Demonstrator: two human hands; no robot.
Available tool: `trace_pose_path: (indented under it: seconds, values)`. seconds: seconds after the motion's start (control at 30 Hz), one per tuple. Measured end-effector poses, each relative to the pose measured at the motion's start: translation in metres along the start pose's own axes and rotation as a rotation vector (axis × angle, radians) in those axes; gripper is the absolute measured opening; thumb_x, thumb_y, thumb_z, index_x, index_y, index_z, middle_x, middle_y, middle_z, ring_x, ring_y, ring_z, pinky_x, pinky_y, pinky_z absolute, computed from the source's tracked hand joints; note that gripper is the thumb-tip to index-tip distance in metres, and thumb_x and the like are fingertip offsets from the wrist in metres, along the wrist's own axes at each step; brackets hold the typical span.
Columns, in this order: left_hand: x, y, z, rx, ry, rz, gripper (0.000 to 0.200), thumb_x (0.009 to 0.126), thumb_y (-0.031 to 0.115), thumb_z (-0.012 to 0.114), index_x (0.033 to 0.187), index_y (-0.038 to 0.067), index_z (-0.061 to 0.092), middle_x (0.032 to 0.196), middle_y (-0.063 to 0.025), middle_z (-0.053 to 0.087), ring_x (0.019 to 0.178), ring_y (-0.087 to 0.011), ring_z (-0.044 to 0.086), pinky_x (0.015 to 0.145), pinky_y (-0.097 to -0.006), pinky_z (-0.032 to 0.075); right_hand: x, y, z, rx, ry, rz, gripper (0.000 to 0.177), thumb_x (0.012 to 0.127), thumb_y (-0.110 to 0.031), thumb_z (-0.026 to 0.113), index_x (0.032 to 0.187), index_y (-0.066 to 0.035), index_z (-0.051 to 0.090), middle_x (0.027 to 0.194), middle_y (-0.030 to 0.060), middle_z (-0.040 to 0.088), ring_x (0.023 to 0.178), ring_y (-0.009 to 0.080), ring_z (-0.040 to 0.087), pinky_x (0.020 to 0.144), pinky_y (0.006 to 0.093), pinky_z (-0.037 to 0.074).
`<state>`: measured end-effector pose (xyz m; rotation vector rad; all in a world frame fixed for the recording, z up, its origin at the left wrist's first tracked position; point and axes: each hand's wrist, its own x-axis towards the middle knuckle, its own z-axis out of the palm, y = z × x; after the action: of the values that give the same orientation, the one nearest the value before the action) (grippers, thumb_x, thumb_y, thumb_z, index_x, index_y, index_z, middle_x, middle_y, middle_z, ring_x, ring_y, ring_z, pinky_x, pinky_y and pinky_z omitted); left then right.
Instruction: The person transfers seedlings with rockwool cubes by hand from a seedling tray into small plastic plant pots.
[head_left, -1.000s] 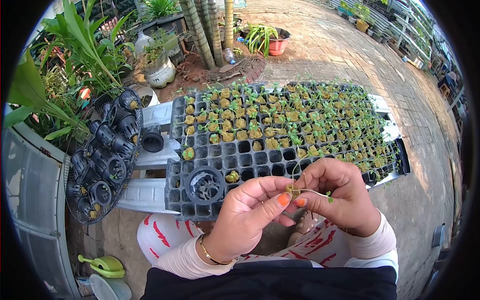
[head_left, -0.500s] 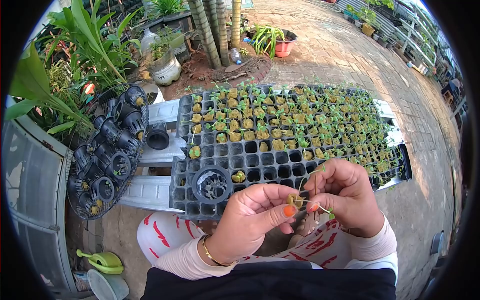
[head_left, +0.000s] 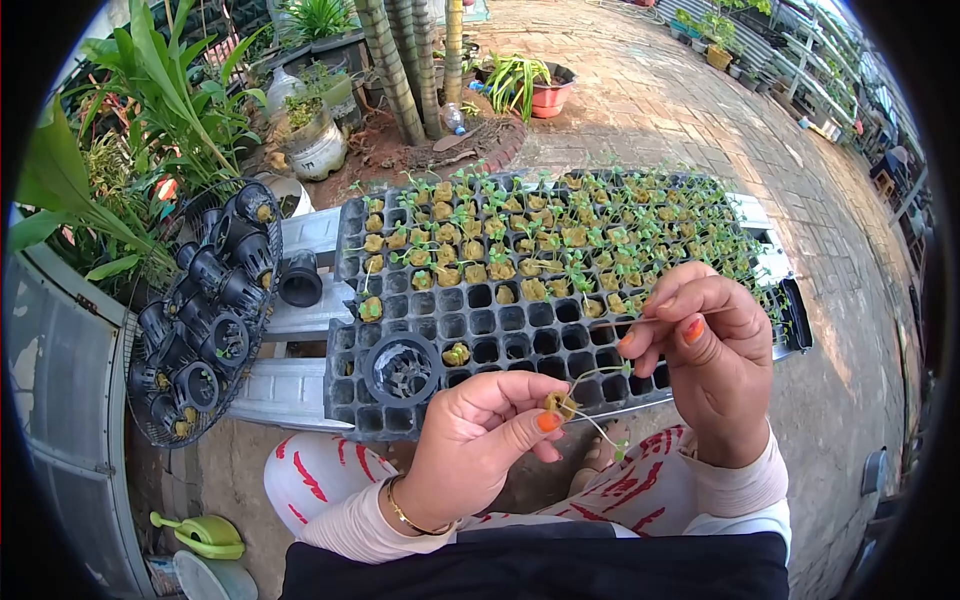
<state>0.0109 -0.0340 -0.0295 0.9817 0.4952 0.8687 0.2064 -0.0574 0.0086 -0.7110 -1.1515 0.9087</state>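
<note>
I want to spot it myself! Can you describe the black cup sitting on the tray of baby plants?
Find the black seedling tray across the middle. At its near-left corner, just above the left hand, a round net pot stands mouth up. Its neighbours are small square cells, and the other net pots fill the wire basket to the left.

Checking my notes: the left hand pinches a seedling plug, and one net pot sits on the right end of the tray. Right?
Not quite. The head view shows the net pot on the left end of the tray. The left hand does pinch the seedling plug.
</note>
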Motion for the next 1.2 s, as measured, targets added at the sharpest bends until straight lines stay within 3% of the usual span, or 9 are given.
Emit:
trace_pose_path:
  seconds: [0.2, 0.27, 0.47, 0.6, 0.67, 0.73, 0.8, 0.83, 1.2]
  values:
    - [0.000, -0.002, -0.001, 0.002, -0.006, -0.010, 0.023, 0.083, 0.006, 0.062, 0.103, -0.005, 0.058, 0.085, -0.0131, 0.063, 0.075, -0.0176, 0.063, 0.060, -0.0271, 0.055, -0.007, -0.009, -0.001, -0.085, -0.037, -0.082, 0.016, 0.086, -0.013, 0.060, 0.091, 0.001, 0.058, 0.085, 0.0120, 0.059, 0.078, 0.0191, 0.063, 0.059, 0.0233, 0.048]
    - [-0.001, -0.002, 0.000, 0.017, 0.003, -0.019, 0.023, 0.083, 0.006, 0.062, 0.103, -0.005, 0.058, 0.085, -0.0133, 0.063, 0.075, -0.0174, 0.063, 0.060, -0.0270, 0.055, -0.005, -0.008, -0.003, -0.207, -0.150, -0.282, 0.014, 0.085, -0.013, 0.061, 0.090, 0.000, 0.059, 0.082, 0.0120, 0.062, 0.076, 0.0200, 0.060, 0.065, 0.0282, 0.047]
    - [-0.001, 0.000, 0.001, 0.022, 0.013, -0.058, 0.023, 0.083, 0.006, 0.062, 0.103, -0.006, 0.058, 0.086, -0.0140, 0.064, 0.073, -0.0166, 0.063, 0.061, -0.0259, 0.054, -0.014, -0.030, 0.005, -0.492, -0.204, -0.328, 0.009, 0.074, -0.011, 0.071, 0.080, -0.011, 0.064, 0.082, 0.0014, 0.066, 0.074, 0.0186, 0.055, 0.067, 0.0302, 0.044]
    - [-0.001, -0.001, 0.000, 0.060, 0.023, -0.068, 0.022, 0.083, 0.004, 0.062, 0.102, -0.006, 0.059, 0.086, -0.0138, 0.064, 0.072, -0.0157, 0.063, 0.062, -0.0254, 0.054, -0.015, -0.030, 0.004, -0.462, -0.135, -0.532, 0.010, 0.074, -0.021, 0.071, 0.081, -0.018, 0.065, 0.083, -0.0002, 0.067, 0.075, 0.0153, 0.053, 0.063, 0.0273, 0.039]
    - [-0.001, 0.000, 0.001, 0.087, 0.026, -0.044, 0.022, 0.083, 0.003, 0.062, 0.102, -0.006, 0.059, 0.087, -0.0137, 0.064, 0.072, -0.0152, 0.062, 0.062, -0.0252, 0.054, -0.021, -0.034, 0.004, -0.639, -0.157, -0.549, 0.016, 0.085, -0.039, 0.060, 0.078, -0.026, 0.053, 0.071, -0.0114, 0.057, 0.076, 0.0114, 0.047, 0.073, 0.0320, 0.034]
    - [-0.002, 0.000, 0.002, 0.113, 0.030, -0.027, 0.021, 0.083, 0.003, 0.061, 0.102, -0.007, 0.059, 0.087, -0.0136, 0.064, 0.072, -0.0147, 0.062, 0.062, -0.0249, 0.054, -0.024, -0.029, 0.018, -0.629, 0.029, -0.632, 0.014, 0.084, -0.035, 0.060, 0.077, -0.026, 0.053, 0.069, -0.0115, 0.057, 0.077, 0.0117, 0.048, 0.075, 0.0343, 0.034]
    - [-0.002, 0.000, 0.001, 0.158, 0.014, 0.000, 0.021, 0.084, 0.003, 0.061, 0.102, -0.006, 0.059, 0.087, -0.0131, 0.064, 0.073, -0.0137, 0.062, 0.063, -0.0242, 0.053, -0.020, -0.041, 0.014, -0.853, -0.204, -0.468, 0.010, 0.084, -0.028, 0.061, 0.076, -0.025, 0.055, 0.070, -0.0107, 0.059, 0.076, 0.0124, 0.048, 0.077, 0.0353, 0.034]
    - [-0.003, 0.000, 0.002, 0.157, 0.012, -0.003, 0.021, 0.084, 0.003, 0.061, 0.102, -0.006, 0.059, 0.087, -0.0131, 0.064, 0.073, -0.0137, 0.062, 0.063, -0.0242, 0.053, -0.014, -0.038, 0.011, -0.788, -0.278, -0.523, 0.018, 0.065, -0.014, 0.069, 0.084, -0.015, 0.068, 0.084, -0.0023, 0.066, 0.075, 0.0155, 0.053, 0.066, 0.0317, 0.035]
    - [-0.004, 0.004, 0.003, 0.215, 0.005, -0.006, 0.019, 0.084, 0.002, 0.060, 0.101, -0.007, 0.059, 0.085, -0.0104, 0.065, 0.071, -0.0116, 0.062, 0.065, -0.0220, 0.051, -0.008, -0.030, 0.014, -0.934, -0.384, -0.432, 0.023, 0.061, -0.010, 0.064, 0.083, -0.012, 0.069, 0.079, -0.0040, 0.064, 0.074, 0.0157, 0.052, 0.072, 0.0330, 0.031]
